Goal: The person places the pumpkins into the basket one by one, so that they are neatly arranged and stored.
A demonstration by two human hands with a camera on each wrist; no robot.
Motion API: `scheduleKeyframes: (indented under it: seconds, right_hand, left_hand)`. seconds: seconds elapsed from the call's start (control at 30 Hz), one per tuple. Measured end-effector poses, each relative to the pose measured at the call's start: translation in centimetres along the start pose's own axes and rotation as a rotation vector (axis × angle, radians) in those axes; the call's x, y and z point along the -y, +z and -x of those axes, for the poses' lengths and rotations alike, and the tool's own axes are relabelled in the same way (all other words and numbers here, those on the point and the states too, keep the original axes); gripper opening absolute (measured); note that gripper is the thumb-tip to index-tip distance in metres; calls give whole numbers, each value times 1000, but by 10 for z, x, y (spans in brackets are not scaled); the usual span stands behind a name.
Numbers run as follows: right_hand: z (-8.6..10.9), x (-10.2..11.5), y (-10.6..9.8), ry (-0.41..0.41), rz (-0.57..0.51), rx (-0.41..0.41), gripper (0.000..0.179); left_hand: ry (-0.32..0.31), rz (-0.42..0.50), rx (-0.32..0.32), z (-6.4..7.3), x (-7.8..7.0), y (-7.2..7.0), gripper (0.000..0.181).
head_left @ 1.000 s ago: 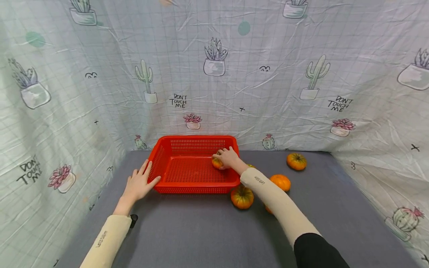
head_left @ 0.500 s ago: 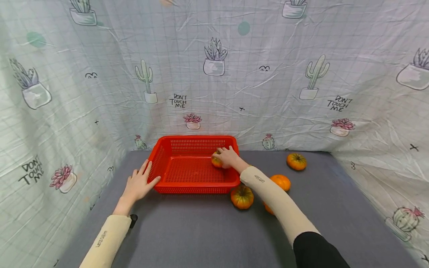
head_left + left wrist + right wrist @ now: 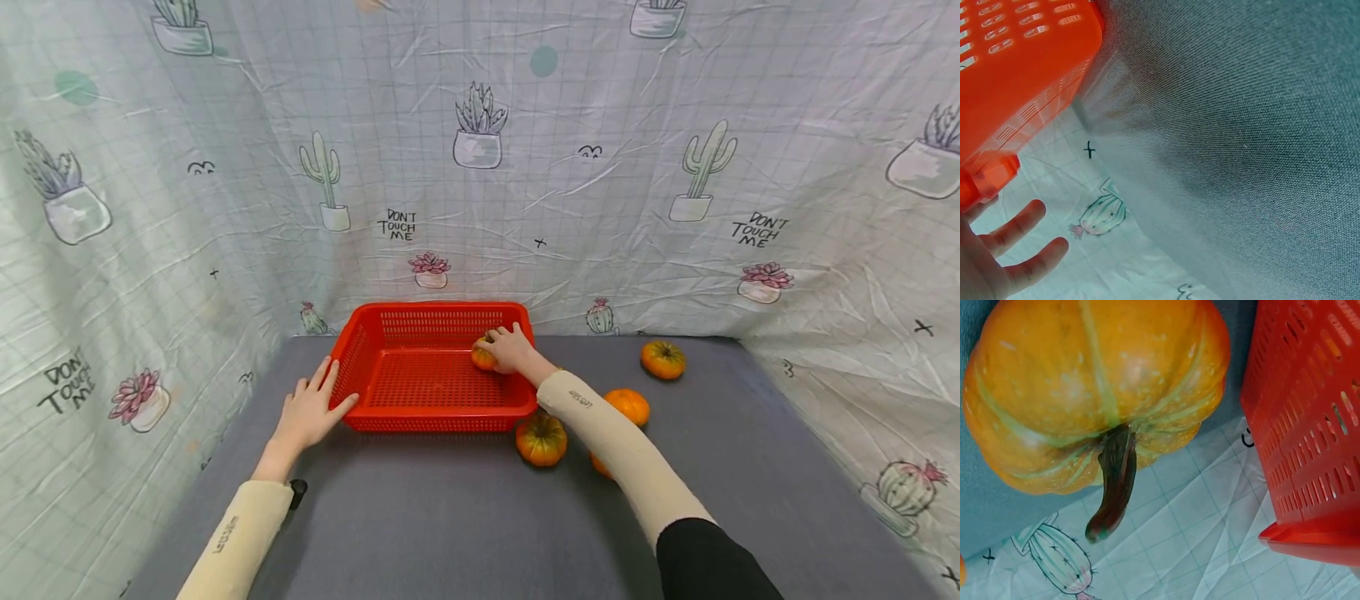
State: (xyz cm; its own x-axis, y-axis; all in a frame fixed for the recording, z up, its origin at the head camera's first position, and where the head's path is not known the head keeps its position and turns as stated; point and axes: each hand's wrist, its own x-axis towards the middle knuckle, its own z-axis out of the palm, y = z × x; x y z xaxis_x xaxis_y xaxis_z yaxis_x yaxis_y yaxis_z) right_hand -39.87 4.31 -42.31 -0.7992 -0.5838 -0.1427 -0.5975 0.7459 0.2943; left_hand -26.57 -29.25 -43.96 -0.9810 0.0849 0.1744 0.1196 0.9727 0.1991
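Note:
A red plastic basket [image 3: 435,412] stands on the grey table, in the middle of the head view. My left hand [image 3: 309,412] rests on its left rim with the fingers spread. In the left wrist view, fingers [image 3: 1016,228] show beside the red rim. My right hand [image 3: 512,350] reaches over the right rim and grips a small orange pumpkin [image 3: 483,358] inside the basket, near its right wall. Fingers partly cover that pumpkin. A bigger-looking orange pumpkin [image 3: 1097,381] with a brown stem fills much of the right wrist view, outside the basket; the right hand does not show there.
Outside the basket, a pumpkin [image 3: 542,440] sits by its front right corner. Another pumpkin [image 3: 628,407] lies beyond the right forearm, and one more [image 3: 663,360] at the back right. The forearm partly hides a further pumpkin [image 3: 600,467]. A printed curtain [image 3: 570,192] encloses the table.
My right hand has shifted very slightly toward the back with the small pumpkin. My left hand stays on the rim.

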Motion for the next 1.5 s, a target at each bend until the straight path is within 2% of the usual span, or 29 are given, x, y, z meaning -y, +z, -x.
scheduleKeyframes:
  seconds: [0.43, 0.63, 0.87, 1.07, 1.5]
  right_hand:
    - [20, -4, -5, -3, -81, -105, 49]
    - [37, -8, -10, -55, -116, -199, 40]
    - [53, -11, -13, -116, -76, -314, 34]
    - [63, -13, -9, -159, -70, -378, 29]
    - [85, -11, -7, -243, -37, -454, 25]
  left_hand:
    - [-13, 15, 9, 1, 0, 0, 80]
    - [-6, 15, -2, 0, 0, 2, 82]
    - [-12, 9, -9, -1, 2, 3, 83]
    - [-7, 4, 0, -1, 2, 2, 80]
    - [2, 7, -11, -1, 1, 2, 84]
